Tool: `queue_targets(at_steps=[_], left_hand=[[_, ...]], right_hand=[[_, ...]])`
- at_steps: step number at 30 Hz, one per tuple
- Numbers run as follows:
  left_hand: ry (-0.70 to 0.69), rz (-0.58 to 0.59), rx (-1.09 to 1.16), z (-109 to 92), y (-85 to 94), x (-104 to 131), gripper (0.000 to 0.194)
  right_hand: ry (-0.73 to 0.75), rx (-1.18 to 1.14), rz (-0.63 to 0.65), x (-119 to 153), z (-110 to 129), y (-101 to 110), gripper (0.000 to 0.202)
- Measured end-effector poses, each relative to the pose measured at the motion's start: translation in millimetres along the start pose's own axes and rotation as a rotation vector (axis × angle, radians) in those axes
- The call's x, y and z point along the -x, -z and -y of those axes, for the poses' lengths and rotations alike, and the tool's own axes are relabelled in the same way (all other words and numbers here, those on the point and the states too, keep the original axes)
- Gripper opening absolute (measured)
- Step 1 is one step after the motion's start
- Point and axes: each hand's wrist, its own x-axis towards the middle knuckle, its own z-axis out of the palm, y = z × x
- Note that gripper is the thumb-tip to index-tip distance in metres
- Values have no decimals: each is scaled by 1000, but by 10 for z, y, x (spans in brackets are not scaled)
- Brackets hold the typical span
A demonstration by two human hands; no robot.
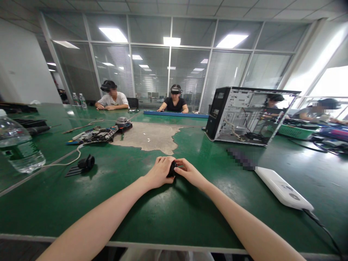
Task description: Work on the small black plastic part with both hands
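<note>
Between my two hands is a small black part, held just above or on the green tabletop; its kind is mostly hidden by fingers. My left hand wraps round its left side, thumb below and fingers over the top. From the other side, the fingertips of my right hand pinch the same part. To the left on the table lies a black plastic piece with a round end and flat prongs.
An open computer case stands at the right, beyond a white power bank with a cable. A circuit board lies to the left, near a water bottle. Beyond it is a bare tan patch. Several people sit around the table.
</note>
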Motion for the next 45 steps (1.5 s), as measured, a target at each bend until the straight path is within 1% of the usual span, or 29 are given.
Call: queue_targets(at_steps=[3, 5, 10, 13, 17, 19, 21, 24, 26, 29, 32, 37, 39, 42, 45], left_hand=[[-4, 6, -3, -4, 9, 0, 60], [-5, 6, -7, -4, 12, 1, 59], [-5, 2, -4, 0, 2, 0, 59], [0, 3, 1, 4, -6, 0, 60], [-1, 0, -1, 2, -4, 0, 61], [0, 0, -1, 0, 0, 0, 61], [1, 2, 3, -2, 4, 0, 60], [1, 3, 7, -3, 7, -3, 59], [-1, 2, 6, -4, 7, -4, 59], [0, 0, 8, -7, 8, -5, 59], [-1, 3, 9, -8, 12, -2, 60], [1, 8, 6, -3, 14, -1, 62], [5, 9, 4, -1, 9, -2, 62], [10, 12, 5, 3, 1, -2, 61], [8, 10, 2, 4, -3, 1, 59]], right_hand=[[37, -35, 69, 23, 34, 8, 32], [56, -54, 91, 34, 61, 7, 34], [69, -12, 21, 25, 86, -15, 26], [62, -1, 7, 14, 71, -26, 28], [-15, 12, -16, 7, 40, -19, 33], [-22, 5, -2, 6, 27, -7, 32], [6, -22, 38, 8, 21, 4, 32], [50, -64, 89, 19, 36, 11, 37], [50, -62, 83, 27, 62, 7, 36], [46, -36, 41, 31, 94, -8, 31], [51, -32, 18, 19, 79, -19, 31], [-23, -16, -27, -4, 13, -12, 37], [-27, -17, -8, 1, 21, -6, 35], [13, -55, 55, 23, 70, -4, 35], [39, -67, 50, 39, 116, -9, 33]])
